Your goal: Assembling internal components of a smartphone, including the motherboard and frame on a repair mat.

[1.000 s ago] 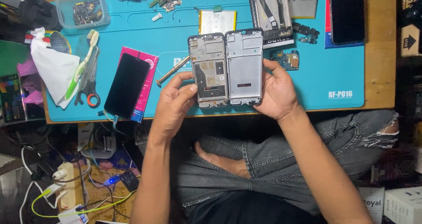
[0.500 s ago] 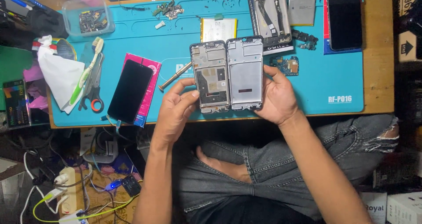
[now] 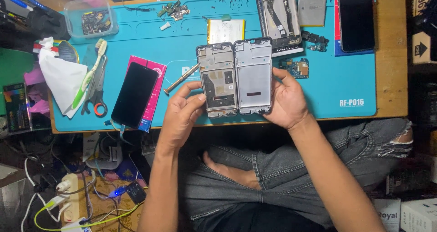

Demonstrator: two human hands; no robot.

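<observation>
Left hand (image 3: 180,116), fingers clamped on dark rectangular phone frame with exposed metal plates (image 3: 217,80); right hand (image 3: 286,100), fingers clamped on silver-grey rectangular phone frame (image 3: 253,75), edges touching. Beyond fingers: pale flat battery (image 3: 226,30) on blue silicone mat (image 3: 318,93). Left of fingers: black-screened phone (image 3: 134,94).

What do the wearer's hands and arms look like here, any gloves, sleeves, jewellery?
Both are bare. The left hand and right hand wear no gloves, and no ring, watch or wristband shows. Both forearms are uncovered up to the bottom edge of the frame, so no sleeve is in view. No tape or markings are visible on them. Below the arms, the person wears faded grey ripped jeans.
</observation>
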